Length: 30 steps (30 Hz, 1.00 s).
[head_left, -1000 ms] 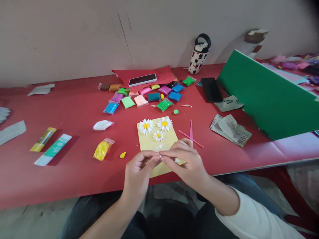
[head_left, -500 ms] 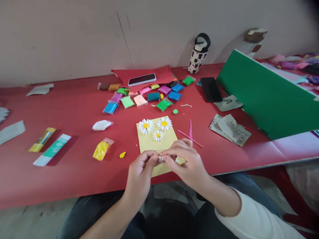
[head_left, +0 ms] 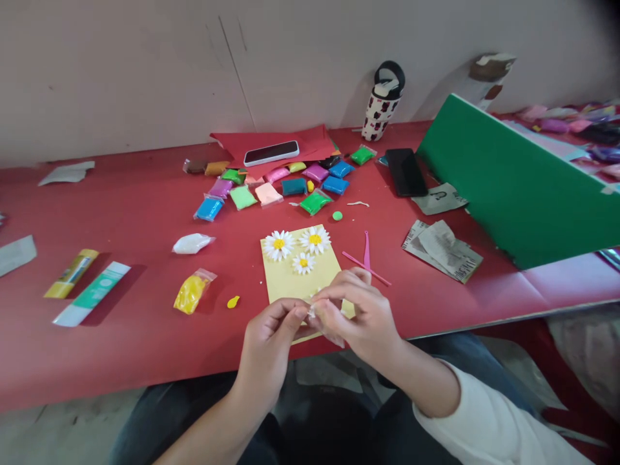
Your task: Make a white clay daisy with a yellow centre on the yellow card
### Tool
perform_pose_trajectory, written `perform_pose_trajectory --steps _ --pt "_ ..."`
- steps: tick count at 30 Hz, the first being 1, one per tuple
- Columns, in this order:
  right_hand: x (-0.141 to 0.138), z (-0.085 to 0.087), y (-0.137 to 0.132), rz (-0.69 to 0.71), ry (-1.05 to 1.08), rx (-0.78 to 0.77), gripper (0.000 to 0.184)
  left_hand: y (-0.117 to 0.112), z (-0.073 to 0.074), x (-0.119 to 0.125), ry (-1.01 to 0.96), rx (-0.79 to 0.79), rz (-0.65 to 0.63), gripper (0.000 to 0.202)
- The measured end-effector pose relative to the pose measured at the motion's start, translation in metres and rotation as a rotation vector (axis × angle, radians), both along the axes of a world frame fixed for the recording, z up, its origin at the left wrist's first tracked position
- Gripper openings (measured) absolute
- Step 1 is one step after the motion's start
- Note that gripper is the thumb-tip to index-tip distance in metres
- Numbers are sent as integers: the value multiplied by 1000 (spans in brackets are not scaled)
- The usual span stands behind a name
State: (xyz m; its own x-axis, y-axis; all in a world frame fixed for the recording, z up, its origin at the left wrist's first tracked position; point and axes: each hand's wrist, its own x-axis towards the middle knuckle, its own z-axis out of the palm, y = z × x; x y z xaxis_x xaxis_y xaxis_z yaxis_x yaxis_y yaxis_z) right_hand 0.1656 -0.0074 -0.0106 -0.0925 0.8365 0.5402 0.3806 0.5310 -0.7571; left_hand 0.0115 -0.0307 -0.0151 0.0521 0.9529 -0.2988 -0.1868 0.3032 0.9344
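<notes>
Between the fingertips of both hands is a small white piece of clay [head_left: 311, 311], mostly hidden by the fingers. My left hand [head_left: 272, 336] pinches it from the left, and my right hand [head_left: 361, 310] pinches it from the right. Both are held over the lower part of a pale yellow card [head_left: 281, 281]. On the card's upper half lie three white daisies with yellow centres, one of them a smaller daisy [head_left: 303, 263]. Two pink modelling tools [head_left: 367, 252] cross just beyond my right hand. A small yellow clay lump [head_left: 233, 301] rests left of the card.
Bags of coloured clay [head_left: 314, 202] are gathered behind the card, near a phone [head_left: 271, 154] on red paper. To the left are a yellow clay bag [head_left: 194, 292], a white one [head_left: 192, 243] and a glue stick [head_left: 72, 274]. A green board [head_left: 518, 187] stands right, by a tumbler [head_left: 382, 106].
The view has shifted slightly, so the table things sit a little further left. My fingers have turned a little around the white clay, and part of my right hand's lower fingers shows beneath.
</notes>
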Motion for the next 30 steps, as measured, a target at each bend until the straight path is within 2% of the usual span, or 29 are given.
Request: perform_pose_trajectory --steps 3,8,11,15,17,19,22,26,28,30 --pt "1 0 1 26 106 -88 15 2 3 0 -15 7 41 24" --pt "0 2 0 61 61 -66 15 4 6 -1 -5 -7 68 24" --pt "1 2 -2 17 -86 61 11 3 5 -1 -5 -32 78 23" --pt "6 -1 -3 -100 -415 342 6 1 4 -1 2 -54 71 23" --pt "7 -1 -3 -121 -494 395 5 2 4 -2 19 -52 71 23" --pt "6 -1 -2 -121 -415 322 7 3 5 -2 27 -49 77 24" --pt "4 2 1 -60 -94 83 14 4 6 -2 24 -33 93 26" --pt "3 3 3 56 294 -237 11 8 6 -7 95 39 122 29" --pt "4 1 5 96 496 -420 10 16 7 -17 247 155 158 28" --pt "4 -1 7 100 678 -564 12 29 7 -34 540 343 224 25"
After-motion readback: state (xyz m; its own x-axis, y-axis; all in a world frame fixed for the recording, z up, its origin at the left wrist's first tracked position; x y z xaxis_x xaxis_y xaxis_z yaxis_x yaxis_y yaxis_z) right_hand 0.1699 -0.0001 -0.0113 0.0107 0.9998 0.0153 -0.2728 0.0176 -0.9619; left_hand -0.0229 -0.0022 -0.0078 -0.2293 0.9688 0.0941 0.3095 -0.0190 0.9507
